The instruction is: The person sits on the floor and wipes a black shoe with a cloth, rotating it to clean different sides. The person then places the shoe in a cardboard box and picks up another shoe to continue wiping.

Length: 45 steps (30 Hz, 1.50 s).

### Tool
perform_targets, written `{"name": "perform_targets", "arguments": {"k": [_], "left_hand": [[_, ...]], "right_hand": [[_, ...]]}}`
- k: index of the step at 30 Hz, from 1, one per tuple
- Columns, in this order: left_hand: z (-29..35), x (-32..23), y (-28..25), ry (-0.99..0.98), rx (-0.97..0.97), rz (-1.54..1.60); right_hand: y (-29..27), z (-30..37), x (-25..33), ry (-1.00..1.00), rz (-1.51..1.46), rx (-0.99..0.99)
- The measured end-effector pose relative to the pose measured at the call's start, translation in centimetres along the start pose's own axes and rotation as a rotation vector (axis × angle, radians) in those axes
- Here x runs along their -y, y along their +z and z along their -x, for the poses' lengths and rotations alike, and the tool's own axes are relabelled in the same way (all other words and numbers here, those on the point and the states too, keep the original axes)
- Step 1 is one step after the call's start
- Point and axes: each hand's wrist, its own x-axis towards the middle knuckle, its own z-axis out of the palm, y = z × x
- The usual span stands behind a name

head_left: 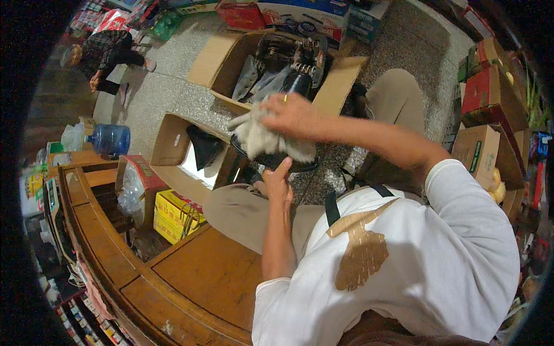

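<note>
My right hand [291, 118] is closed on a cream cloth [254, 137], pressing it onto a dark, flat-looking object [272, 161]. Most of that object lies hidden beneath the cloth, so its kind cannot be told. My left hand [278, 181] grips its near edge, thumb on top. Just beyond my hands stands an open cardboard box [231, 72] with its flaps spread. Several dark metal-looking pieces [271, 75], some in clear plastic, fill it. To the left, a smaller open carton [171, 141] holds a black, pointed piece [203, 147].
A wooden counter [202, 279] curves along my left, with a yellow box [176, 216] beside it. A blue water jug [112, 140] is farther left. Stacked cartons [490, 104] stand at right. Another person [107, 55] is at the far left.
</note>
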Motion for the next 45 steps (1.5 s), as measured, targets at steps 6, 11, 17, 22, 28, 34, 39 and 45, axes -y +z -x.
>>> {"name": "perform_targets", "arguments": {"k": [6, 11, 17, 22, 28, 34, 39, 45], "left_hand": [[0.0, -0.9, 0.1, 0.063, 0.216, 0.208], [-0.9, -1.1, 0.0, -0.091, 0.296, 0.353], [-2.1, 0.5, -2.9, -0.158, 0.322, 0.547], [-0.3, -1.9, -0.6, -0.192, 0.379, 0.463], [-0.7, -1.2, -0.9, -0.156, 0.316, 0.390], [-0.9, -0.2, -1.9, -0.165, 0.342, 0.384], [-0.4, -0.9, -0.8, -0.139, 0.358, 0.344], [-0.1, -1.1, -1.4, -0.169, 0.324, 0.417]], "right_hand": [[-2.8, -0.3, -10.5, 0.579, 0.133, -0.031], [-3.3, -0.3, -2.0, 0.358, -0.313, -0.201], [-2.5, 2.8, 2.5, -0.149, -0.215, 0.106], [-1.9, 4.1, -9.4, 0.290, 0.120, 0.160], [-5.1, 0.5, -4.8, 0.423, -0.362, -0.320], [-3.6, 1.0, 4.6, -0.063, -0.247, 0.197], [-1.0, 1.5, -4.5, -0.090, 0.106, 0.039], [-4.6, 0.4, -9.0, 0.508, -0.191, -0.255]]}}
